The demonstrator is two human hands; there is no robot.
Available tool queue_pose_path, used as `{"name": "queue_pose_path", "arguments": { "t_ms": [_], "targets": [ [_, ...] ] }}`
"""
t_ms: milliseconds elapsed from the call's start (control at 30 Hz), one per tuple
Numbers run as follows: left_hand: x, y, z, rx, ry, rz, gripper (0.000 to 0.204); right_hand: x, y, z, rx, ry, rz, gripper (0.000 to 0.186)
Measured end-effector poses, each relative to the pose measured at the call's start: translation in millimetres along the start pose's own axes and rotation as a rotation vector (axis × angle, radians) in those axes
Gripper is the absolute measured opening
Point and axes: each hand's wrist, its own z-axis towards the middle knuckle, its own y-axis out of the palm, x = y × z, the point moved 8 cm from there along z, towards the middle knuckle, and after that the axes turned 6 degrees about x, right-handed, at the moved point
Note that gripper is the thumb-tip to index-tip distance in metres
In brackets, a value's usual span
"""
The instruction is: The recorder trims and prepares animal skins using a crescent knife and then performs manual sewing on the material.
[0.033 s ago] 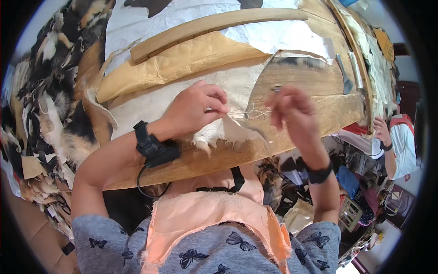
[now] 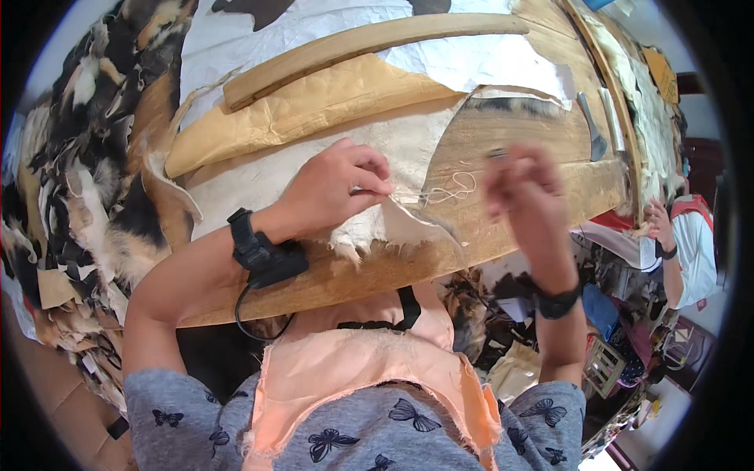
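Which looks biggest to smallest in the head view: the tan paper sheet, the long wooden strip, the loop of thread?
1. Tan paper sheet.
2. Long wooden strip: similar length, far narrower.
3. Loop of thread, smallest by far, between the hands.

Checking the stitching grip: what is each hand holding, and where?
Left hand pinches the pale hide at its edge; right hand is blurred, its hold cannot be told.

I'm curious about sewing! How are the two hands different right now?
The left hand looks sharp and pinches the pale hide piece on the wooden board; the right hand is blurred, lifted above the board, pulling thread. Both wear black wristbands.
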Motion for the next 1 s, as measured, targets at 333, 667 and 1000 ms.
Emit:
{"name": "queue_pose_path", "arguments": {
  "t_ms": [333, 667, 1000],
  "targets": [
    [7.5, 3.5, 4.7, -0.011, 0.078, 0.024, 0.017, -168.9, -142.1, -56.0, 0.68, -0.783, -0.073, 0.015],
    [5.3, 1.2, 0.1, 0.006, 0.092, 0.019, 0.016, 17.9, 52.9, -4.2, -0.129, -0.542, -1.132, 0.008],
    [7.5, 1.5, 0.3, -0.007, 0.056, 0.007, 0.021, 14.7, 26.4, -17.7, -0.141, -0.333, -1.098, 0.006]
  ]
}}
